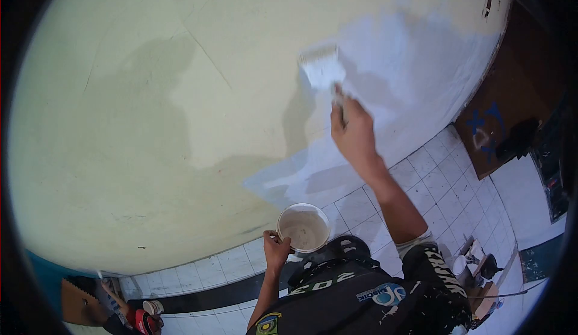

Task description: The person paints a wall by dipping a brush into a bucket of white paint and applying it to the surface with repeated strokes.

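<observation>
My right hand (354,124) is wrapped round the handle of a wide paintbrush (323,70), raised against the wall. Its bristles lie at the border between the cream wall (235,100) and a patch of pale bluish-white paint (397,64). Lower down, my left hand (277,249) grips the rim of a small round paint bucket (304,229), held in front of my body. The bucket's inside looks whitish, with a smeared bottom. A second painted streak runs low along the wall, just above the bucket.
Another person (141,320) is at the lower left, an arm raised to the wall, near a white bucket (153,306). White floor tiles (421,161) run below the wall. A brown panel (512,82) stands at right; containers and clutter (472,269) lie at lower right.
</observation>
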Demonstrator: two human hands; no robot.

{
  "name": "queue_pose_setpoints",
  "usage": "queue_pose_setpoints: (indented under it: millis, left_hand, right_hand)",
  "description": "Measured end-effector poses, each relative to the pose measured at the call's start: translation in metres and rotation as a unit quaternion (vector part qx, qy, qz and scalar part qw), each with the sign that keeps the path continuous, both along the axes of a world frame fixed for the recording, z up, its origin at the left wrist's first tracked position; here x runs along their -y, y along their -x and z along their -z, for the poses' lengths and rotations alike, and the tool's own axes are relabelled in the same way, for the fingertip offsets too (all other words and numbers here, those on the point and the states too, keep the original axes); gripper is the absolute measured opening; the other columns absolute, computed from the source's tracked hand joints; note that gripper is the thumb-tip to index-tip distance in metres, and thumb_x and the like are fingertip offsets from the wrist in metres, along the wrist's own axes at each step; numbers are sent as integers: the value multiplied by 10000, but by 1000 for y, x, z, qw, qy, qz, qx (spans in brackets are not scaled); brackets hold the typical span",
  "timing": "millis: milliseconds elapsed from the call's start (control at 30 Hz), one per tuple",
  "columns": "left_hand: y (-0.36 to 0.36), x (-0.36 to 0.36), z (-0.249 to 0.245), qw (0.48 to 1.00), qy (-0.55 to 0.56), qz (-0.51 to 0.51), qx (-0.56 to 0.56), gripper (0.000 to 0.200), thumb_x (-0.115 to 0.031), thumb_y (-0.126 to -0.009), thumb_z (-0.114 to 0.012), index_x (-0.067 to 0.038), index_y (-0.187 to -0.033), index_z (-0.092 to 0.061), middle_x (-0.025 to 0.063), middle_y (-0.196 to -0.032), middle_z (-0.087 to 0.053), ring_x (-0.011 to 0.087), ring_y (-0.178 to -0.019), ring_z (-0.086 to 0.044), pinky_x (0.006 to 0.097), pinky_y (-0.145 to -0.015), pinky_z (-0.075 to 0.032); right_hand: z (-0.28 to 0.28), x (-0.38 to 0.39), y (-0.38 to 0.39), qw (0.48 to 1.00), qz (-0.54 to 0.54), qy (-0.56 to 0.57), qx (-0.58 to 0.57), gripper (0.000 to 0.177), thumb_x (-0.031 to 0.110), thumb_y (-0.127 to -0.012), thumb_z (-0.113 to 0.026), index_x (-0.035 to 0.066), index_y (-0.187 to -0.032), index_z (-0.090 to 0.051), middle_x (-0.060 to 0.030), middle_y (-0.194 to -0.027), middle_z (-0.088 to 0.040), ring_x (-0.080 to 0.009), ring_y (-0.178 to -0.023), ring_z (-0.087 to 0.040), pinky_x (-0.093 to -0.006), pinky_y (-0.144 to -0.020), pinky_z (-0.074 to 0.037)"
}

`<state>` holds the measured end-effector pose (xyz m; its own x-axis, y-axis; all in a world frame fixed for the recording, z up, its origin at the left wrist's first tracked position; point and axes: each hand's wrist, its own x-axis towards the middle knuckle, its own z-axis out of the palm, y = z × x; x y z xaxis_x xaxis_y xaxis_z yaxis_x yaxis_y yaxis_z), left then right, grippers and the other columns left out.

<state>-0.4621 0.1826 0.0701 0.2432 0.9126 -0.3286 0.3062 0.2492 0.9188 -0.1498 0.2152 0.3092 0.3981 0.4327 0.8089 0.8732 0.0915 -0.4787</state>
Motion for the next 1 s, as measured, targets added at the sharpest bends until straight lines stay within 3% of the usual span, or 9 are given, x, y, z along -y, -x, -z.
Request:
queue_pose_setpoints:
  millis: [100, 200, 400, 467, 567, 667, 767, 867, 1000]
  left_hand:
    - [6, 1, 10, 999, -13, -33, 20, 394, -11, -815, -659, 49, -1103, -396, 170, -743, -616, 254, -559, -677, 365, -450, -570]
    - [9, -1, 13, 998, -16, -49, 38, 394, -14, -817, -658, 51, -1101, -393, 189, -768, -622, 259, -566, -679, 371, -452, -577]
    - [4, -7, 7, 1000, -25, -9, -6, 391, -22, -819, -663, 45, -1097, -395, 187, -760, -628, 256, -552, -674, 370, -454, -567]
    - [1, -8, 6, 999, -36, 3, -7, 392, -24, -820, -665, 43, -1097, -395, 175, -746, -623, 255, -543, -671, 370, -452, -560]
    - [-2, -6, 14, 999, -31, -1, 12, 391, -26, -819, -666, 41, -1096, -397, 164, -727, -617, 256, -528, -665, 370, -452, -548]
    - [-6, -3, 10, 1000, -21, 8, 9, 426, -26, -818, -662, 45, -1133, -384, 167, -728, -619, 256, -526, -663, 370, -457, -547]
    - [-9, 0, 4, 999, -15, 9, 28, 465, -20, -821, -656, 47, -1175, -362, 171, -732, -617, 261, -531, -664, 365, -460, -550]
    - [-11, 3, 7, 999, 9, 2, 43, 497, -10, -822, -649, 49, -1209, -341, 177, -738, -619, 262, -533, -663, 363, -459, -553]
    - [-14, 2, 4, 999, 1, 5, 37, 502, 3, -820, -641, 60, -1221, -344, 200, -758, -635, 259, -537, -663, 364, -462, -557]
  right_hand:
    - [116, -7, -7, 999, 4, 38, 26, 559, -8, -861, -668, 36, -1408, -559, -207, -761, -577, -374, -618, -618, -457, -550, -519]
    - [179, 0, -1, 997, 3, 82, -10, 513, 49, -888, -663, 51, -1393, -571, -206, -774, -596, -374, -632, -636, -459, -570, -536]
    - [229, 31, 3, 964, 14, 247, -93, 381, 118, -903, -648, 37, -1275, -631, -244, -841, -651, -416, -729, -664, -516, -718, -560]
    - [236, 35, -2, 924, -6, 339, -175, 311, 112, -878, -647, 14, -1173, -658, -271, -915, -686, -440, -859, -680, -538, -811, -544]
    - [197, 17, -12, 924, 7, 327, -197, 265, 102, -861, -645, 8, -1108, -667, -279, -978, -701, -448, -967, -674, -519, -850, -540]
    - [133, 7, -13, 938, -13, 267, -220, 285, 82, -861, -643, 17, -1138, -659, -287, -988, -698, -466, -974, -666, -509, -861, -536]
    - [89, 9, -7, 915, -31, 254, -313, 322, 61, -871, -633, 20, -1190, -628, -287, -980, -697, -473, -973, -662, -512, -848, -531]
    - [41, 20, 7, 937, -1, 205, -281, 386, 73, -918, -655, 17, -1295, -588, -165, -775, -676, -277, -710, -677, -374, -704, -524]
    - [-8, 30, 5, 940, -37, 171, -293, 396, 82, -899, -666, 23, -1282, -580, -236, -866, -706, -390, -775, -707, -428, -715, -542]
